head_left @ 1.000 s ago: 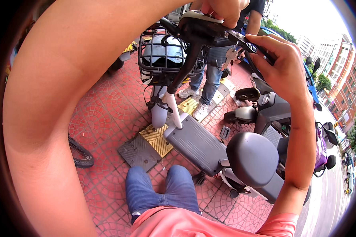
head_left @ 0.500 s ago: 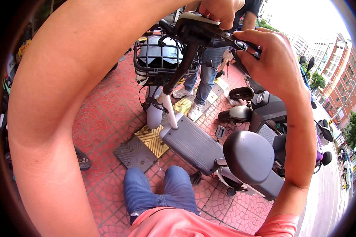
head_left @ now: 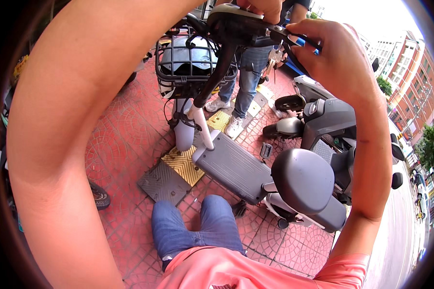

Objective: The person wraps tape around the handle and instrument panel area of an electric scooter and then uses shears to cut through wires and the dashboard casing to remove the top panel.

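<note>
A grey electric scooter stands in front of me, with its footboard (head_left: 234, 168) and round grey seat (head_left: 306, 180) below my arms. My left hand (head_left: 261, 6) reaches over the top edge and grips the dark handlebar housing (head_left: 236, 21). My right hand (head_left: 335, 55) is closed around a dark tool with a blue handle (head_left: 301, 41), whose tip rests against the right end of the housing. A bunch of keys (head_left: 275, 57) hangs under the handlebar. The front wire basket (head_left: 193, 65) holds a grey helmet.
Another person in jeans and white shoes (head_left: 246, 82) stands just beyond the scooter. A second dark scooter (head_left: 323, 115) is parked on the right. Red brick paving (head_left: 125, 135) carries a black and yellow ramp (head_left: 171, 173). My knee in blue jeans (head_left: 197, 226) is below.
The view has shifted slightly, and both hands have stayed on the handlebar. My right hand with the tool has edged closer to the housing.
</note>
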A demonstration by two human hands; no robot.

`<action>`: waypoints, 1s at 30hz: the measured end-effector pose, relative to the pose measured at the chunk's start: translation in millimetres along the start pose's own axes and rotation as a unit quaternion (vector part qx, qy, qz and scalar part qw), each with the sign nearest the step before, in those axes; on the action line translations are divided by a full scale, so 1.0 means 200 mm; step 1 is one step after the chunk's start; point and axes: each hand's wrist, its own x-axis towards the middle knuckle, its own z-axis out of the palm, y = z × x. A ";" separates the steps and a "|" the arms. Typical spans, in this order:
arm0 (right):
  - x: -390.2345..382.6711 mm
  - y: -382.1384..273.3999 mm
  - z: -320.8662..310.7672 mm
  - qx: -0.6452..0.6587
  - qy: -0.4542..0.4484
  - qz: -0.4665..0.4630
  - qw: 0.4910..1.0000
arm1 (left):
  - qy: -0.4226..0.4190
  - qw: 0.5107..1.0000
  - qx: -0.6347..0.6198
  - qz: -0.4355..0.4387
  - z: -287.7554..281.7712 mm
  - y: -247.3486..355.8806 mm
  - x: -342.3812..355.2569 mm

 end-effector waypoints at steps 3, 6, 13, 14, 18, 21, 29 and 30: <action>0.01 -0.01 0.03 -0.011 -0.021 0.015 1.000 | -0.003 1.000 0.003 -0.004 0.00 -0.02 -0.01; -0.01 0.09 0.03 -0.008 -0.024 0.015 1.000 | 0.005 1.000 0.003 0.004 -0.01 0.00 0.01; -0.01 0.11 0.09 0.052 0.017 0.018 0.998 | 0.008 1.000 0.006 -0.007 -0.01 0.00 0.00; -0.01 0.11 0.10 0.057 0.024 0.012 0.998 | 0.007 1.000 0.007 -0.010 -0.02 0.00 -0.01; -0.03 0.15 0.16 0.062 -0.005 0.034 0.997 | 0.012 1.000 -0.025 0.006 0.11 -0.01 0.05; 0.03 0.09 0.11 0.083 -0.001 0.043 0.996 | 0.004 1.000 0.004 -0.009 -0.01 -0.01 -0.02; 0.06 0.26 0.10 0.170 -0.081 -0.003 0.982 | 0.014 1.000 -0.019 -0.003 0.04 -0.07 -0.03; 0.07 0.24 0.10 0.136 -0.078 -0.016 0.988 | 0.012 1.000 -0.024 -0.013 0.04 -0.08 -0.05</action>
